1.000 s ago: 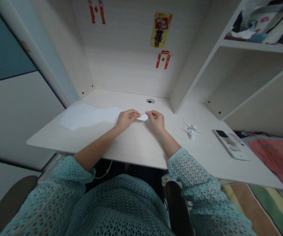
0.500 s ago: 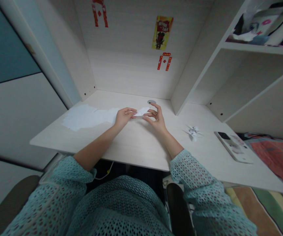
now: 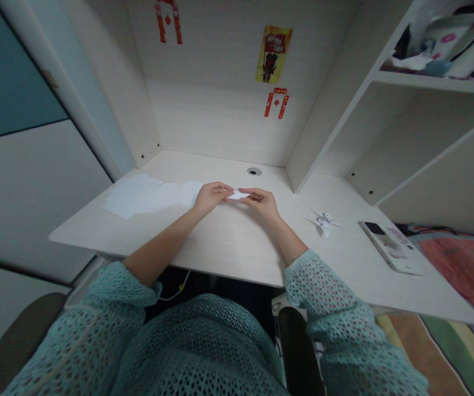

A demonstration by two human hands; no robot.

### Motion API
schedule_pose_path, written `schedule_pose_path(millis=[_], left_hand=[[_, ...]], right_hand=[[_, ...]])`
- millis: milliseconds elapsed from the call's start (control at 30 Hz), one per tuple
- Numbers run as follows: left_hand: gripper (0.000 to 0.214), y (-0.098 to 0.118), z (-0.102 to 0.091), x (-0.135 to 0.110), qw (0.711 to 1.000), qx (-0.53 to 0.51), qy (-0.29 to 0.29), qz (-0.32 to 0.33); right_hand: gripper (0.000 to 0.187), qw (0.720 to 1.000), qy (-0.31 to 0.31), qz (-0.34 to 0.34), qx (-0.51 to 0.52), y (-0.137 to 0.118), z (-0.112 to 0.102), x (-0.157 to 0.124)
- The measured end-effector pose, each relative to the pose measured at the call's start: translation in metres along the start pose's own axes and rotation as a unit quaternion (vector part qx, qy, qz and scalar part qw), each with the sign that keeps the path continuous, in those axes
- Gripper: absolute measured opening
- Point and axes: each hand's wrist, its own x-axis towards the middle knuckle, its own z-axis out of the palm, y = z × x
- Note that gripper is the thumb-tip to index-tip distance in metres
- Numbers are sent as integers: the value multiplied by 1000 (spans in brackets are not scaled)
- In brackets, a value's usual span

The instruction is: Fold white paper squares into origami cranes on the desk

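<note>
A small folded piece of white paper (image 3: 239,194) is held just above the desk between both hands. My left hand (image 3: 211,197) pinches its left end with the thumb and fingers. At the right end, my right hand (image 3: 262,202) has its fingers and thumb closed on the paper. Part of the paper is covered by the fingertips. Left of my left hand, several sheets of white paper (image 3: 138,195) lie spread over one another. Off to the right sits a pointed folded-paper piece (image 3: 324,223), white with thin spikes.
The white desk (image 3: 224,247) has a round cable hole (image 3: 254,171) near its back panel. A white phone (image 3: 389,247) lies on the right side. Upright dividers and a shelf (image 3: 435,81) holding bags rise behind. A chair armrest (image 3: 298,346) is below the desk edge.
My right hand's raised fingers have come down and closed on the paper. The paper now shows as a smaller, flatter strip. My left hand has barely moved.
</note>
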Motion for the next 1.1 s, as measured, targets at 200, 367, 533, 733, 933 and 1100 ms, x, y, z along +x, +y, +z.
schedule_pose_path(millis=[200, 367, 533, 733, 933, 1100], left_hand=[[22, 5, 0, -2, 1000, 12, 24, 5], [21, 6, -1, -1, 999, 13, 36, 2], [25, 1, -2, 0, 1000, 1, 28, -3], [47, 3, 2, -3, 999, -28, -26, -11], [43, 11, 8, -10, 997, -21, -35, 68], [26, 15, 10, -15, 995, -8, 25, 92]], right_hand=[[55, 997, 48, 13, 52, 4, -2, 3], [84, 998, 38, 3, 44, 2, -1, 1], [76, 998, -50, -43, 6, -2, 1, -3], [40, 998, -34, -35, -49, -2, 2, -3], [41, 1000, 12, -23, -10, -9, 3, -3], [42, 999, 14, -30, 32, -7, 5, -2]])
